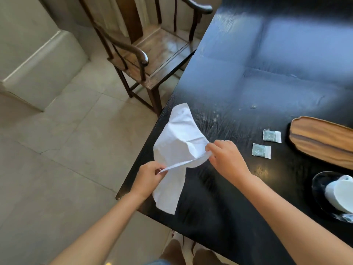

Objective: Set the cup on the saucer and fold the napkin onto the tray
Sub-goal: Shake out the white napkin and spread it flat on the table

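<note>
Napkin (177,142), white, held up off the table (248,54) near its left edge. Both hands on it. Left hand (148,178) pinches the near-left end of a folded edge, fingers (159,170) curled round the cloth. Right hand (227,159) pinches the other end of that same edge, thumb and forefinger closed on it. Neither hand is free.

Edge between the 2 grips runs taut, low at the left, rising toward the right. Far flap stands up and away from the person; a second flap hangs below the left hand, over the table edge. Fold looks part done, creases loose, not flat.

Key relation: the tray (322,140), long wooden oval, lies well to the right of the napkin and a little farther out, partly cut by the frame. Its long axis slants from upper left to lower right. Right hand is the nearer one to it. 2 small packets (272,136) sit on the table between right hand and tray.

Cup (339,194), white, already on the dark saucer (318,182) at the near-right; it appears tipped, though the frame edge cuts it.

Judgement: cup step seems done. Next, finish the fold, then carry the napkin rightward over the packets, turned to match the tray's slant.
</note>
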### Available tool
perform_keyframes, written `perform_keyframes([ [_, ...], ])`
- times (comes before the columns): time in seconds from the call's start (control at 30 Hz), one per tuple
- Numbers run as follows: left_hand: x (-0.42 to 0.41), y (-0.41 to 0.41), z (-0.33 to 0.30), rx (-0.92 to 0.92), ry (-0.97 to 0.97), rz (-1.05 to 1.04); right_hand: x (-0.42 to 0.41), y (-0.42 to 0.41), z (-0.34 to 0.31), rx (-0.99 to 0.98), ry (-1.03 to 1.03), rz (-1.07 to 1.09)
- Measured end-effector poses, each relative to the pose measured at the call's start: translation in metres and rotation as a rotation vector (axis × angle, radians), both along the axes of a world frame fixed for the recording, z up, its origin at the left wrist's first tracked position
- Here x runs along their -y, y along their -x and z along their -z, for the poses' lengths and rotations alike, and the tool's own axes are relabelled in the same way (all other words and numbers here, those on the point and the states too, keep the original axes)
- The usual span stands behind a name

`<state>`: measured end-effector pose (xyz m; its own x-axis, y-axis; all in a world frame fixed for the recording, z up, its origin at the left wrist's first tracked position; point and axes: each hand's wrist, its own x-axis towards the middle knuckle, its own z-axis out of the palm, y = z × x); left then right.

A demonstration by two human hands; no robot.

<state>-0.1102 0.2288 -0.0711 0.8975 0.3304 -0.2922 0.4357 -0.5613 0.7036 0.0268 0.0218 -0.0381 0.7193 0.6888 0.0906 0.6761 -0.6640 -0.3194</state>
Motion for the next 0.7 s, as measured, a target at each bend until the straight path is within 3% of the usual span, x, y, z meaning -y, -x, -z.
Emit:
perform_keyframes([
  [0.07,-0.003,-0.017,-0.03,0.078,0.062,-0.021,0.008,-0.008,-0.019,0.081,0.064,0.043],
  [0.17,0.004,-0.044,-0.072,0.135,0.132,0.022,0.013,-0.006,-0.046,0.001,0.006,0.107],
  [0.4,0.038,-0.08,-0.144,0.28,0.094,0.275,0.005,0.022,-0.088,-0.093,-0.379,0.163],
  [0.57,0.037,-0.09,-0.172,0.204,-0.121,0.44,0.027,0.015,-0.113,-0.236,-0.537,0.331],
  [0.7,0.026,-0.092,-0.184,0.13,-0.26,0.538,0.045,-0.004,-0.142,-0.127,-0.371,0.259],
])
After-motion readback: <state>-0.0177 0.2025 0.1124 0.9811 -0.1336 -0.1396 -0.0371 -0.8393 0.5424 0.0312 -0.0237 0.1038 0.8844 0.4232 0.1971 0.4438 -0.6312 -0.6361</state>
